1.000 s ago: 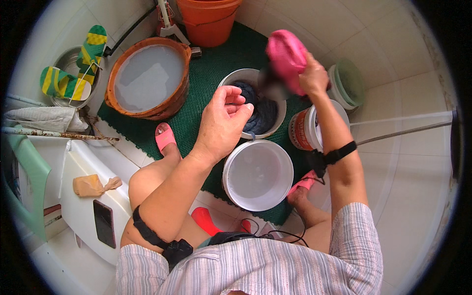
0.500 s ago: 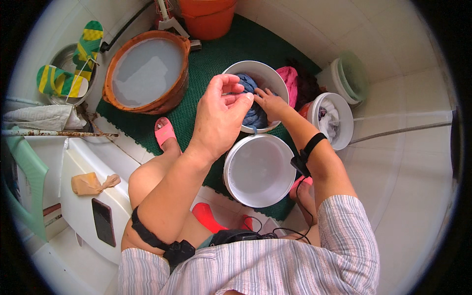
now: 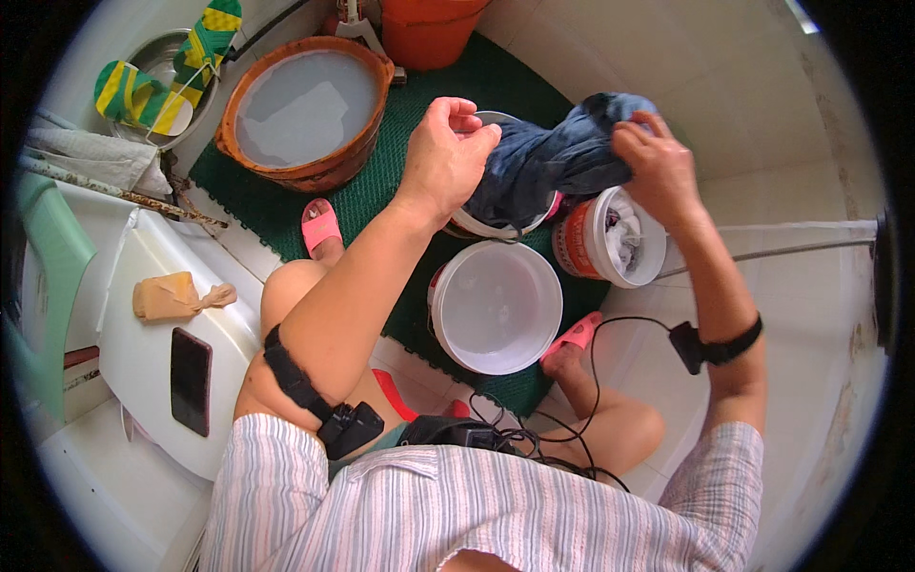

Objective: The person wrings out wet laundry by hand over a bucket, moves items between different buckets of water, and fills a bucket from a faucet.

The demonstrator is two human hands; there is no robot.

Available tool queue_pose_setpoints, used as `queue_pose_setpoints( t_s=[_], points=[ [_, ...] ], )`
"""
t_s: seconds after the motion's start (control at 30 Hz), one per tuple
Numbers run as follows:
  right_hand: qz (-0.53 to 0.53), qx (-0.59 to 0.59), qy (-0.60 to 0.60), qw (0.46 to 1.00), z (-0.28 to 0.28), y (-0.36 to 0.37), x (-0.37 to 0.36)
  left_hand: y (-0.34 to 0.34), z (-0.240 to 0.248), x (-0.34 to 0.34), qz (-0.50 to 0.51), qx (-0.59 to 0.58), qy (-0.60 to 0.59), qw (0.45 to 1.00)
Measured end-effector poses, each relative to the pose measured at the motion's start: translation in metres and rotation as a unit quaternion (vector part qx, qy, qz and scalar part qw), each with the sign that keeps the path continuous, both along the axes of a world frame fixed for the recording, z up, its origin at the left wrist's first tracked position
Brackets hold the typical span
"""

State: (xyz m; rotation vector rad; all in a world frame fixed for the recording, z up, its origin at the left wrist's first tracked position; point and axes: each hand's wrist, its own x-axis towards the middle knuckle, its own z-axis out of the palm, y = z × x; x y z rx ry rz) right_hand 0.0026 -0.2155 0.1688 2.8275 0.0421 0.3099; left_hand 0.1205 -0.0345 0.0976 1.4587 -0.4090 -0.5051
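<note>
A bunched, wet-looking dark blue cloth stretches out of a white bucket and up to the right; its exact kind of garment cannot be told. My right hand grips its upper right end, above the bucket's right side. My left hand hovers by the bucket's left rim, loosely curled, with a gap between thumb and fingers and nothing seen in it. The cloth covers most of that bucket's mouth. Nearer to me stands a second white bucket with cloudy water inside.
A brown basin of cloudy water stands at far left, beside an orange bucket. On the right a white pail holds pale cloth. Striped slippers lie in a metal bowl. A phone rests on a white surface. Cables cross my lap.
My right hand has come up out of the far bucket and swung right, drawing the dark blue cloth with it. My left hand stays curled near the rim.
</note>
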Motion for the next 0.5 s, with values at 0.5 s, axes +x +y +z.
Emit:
queue_pose_setpoints(
  t_s=[0.5],
  points=[
    [0.032,0.050,-0.089,0.994,0.086,0.062,-0.072,0.007,-0.022,-0.055,-0.385,-0.045,0.328,0.861]
  ],
)
